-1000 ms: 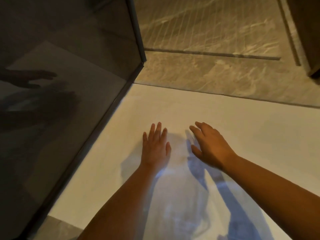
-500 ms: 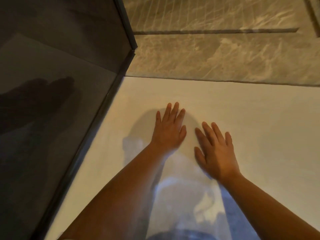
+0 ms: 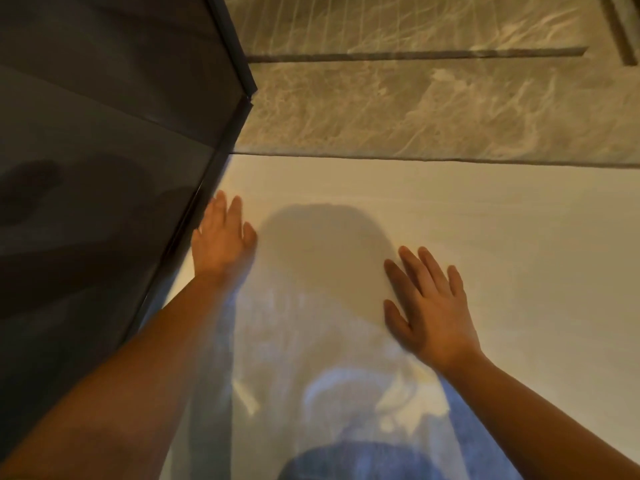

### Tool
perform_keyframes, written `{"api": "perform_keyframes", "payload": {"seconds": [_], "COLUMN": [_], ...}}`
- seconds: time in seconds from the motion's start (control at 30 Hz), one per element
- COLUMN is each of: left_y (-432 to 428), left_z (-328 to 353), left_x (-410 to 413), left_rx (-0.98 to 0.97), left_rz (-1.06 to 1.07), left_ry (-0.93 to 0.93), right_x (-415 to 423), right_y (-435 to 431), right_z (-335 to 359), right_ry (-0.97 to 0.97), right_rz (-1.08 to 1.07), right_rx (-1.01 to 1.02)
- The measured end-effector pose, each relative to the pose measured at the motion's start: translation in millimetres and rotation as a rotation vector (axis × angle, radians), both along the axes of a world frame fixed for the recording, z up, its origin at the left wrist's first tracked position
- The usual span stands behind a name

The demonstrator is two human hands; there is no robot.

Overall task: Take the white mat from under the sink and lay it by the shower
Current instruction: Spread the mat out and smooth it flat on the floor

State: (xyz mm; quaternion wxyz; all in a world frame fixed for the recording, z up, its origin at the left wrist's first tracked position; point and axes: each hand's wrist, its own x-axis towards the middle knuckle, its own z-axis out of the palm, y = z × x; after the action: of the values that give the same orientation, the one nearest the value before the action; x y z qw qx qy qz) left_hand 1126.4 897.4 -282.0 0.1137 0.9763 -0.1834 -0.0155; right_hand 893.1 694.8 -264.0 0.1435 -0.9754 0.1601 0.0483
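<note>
The white mat (image 3: 467,220) lies spread flat on the floor, its left edge along the foot of the dark glass shower panel (image 3: 104,168). My left hand (image 3: 221,237) rests palm down on the mat right beside the panel's frame, fingers together and pointing away from me. My right hand (image 3: 429,306) lies flat on the mat further right, fingers spread. Neither hand grips anything. A shadow falls on the mat between the hands.
Grey marbled floor tiles (image 3: 415,109) run beyond the mat's far edge, with a long drain slot (image 3: 415,56) across them. The panel's dark metal frame (image 3: 207,188) runs diagonally at the left. Blue trousers (image 3: 346,459) show at the bottom.
Both hands have slid apart over the mat: the left one out to the shower panel, the right one to the right. The view has tipped closer to the mat.
</note>
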Motion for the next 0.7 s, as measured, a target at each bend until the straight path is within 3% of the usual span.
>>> {"api": "perform_keyframes", "payload": {"seconds": [0.17, 0.4, 0.57, 0.7], "left_y": [-5, -43, -29, 10], "left_z": [16, 17, 13, 12], "left_x": [-51, -199, -186, -174], "left_rx": [-0.055, 0.028, 0.107, 0.072], "left_rz": [-0.021, -0.44, -0.44, -0.285], "left_ry": [-0.096, 0.051, 0.065, 0.076], "right_x": [0, 0, -2, 0], "right_y": [0, 0, -2, -1], "right_z": [1, -1, -8, -5], "right_ry": [0.001, -0.063, 0.027, 0.042], "right_rz": [-0.005, -0.006, 0.028, 0.054], "right_rx": [0.022, 0.033, -0.003, 0.024]}}
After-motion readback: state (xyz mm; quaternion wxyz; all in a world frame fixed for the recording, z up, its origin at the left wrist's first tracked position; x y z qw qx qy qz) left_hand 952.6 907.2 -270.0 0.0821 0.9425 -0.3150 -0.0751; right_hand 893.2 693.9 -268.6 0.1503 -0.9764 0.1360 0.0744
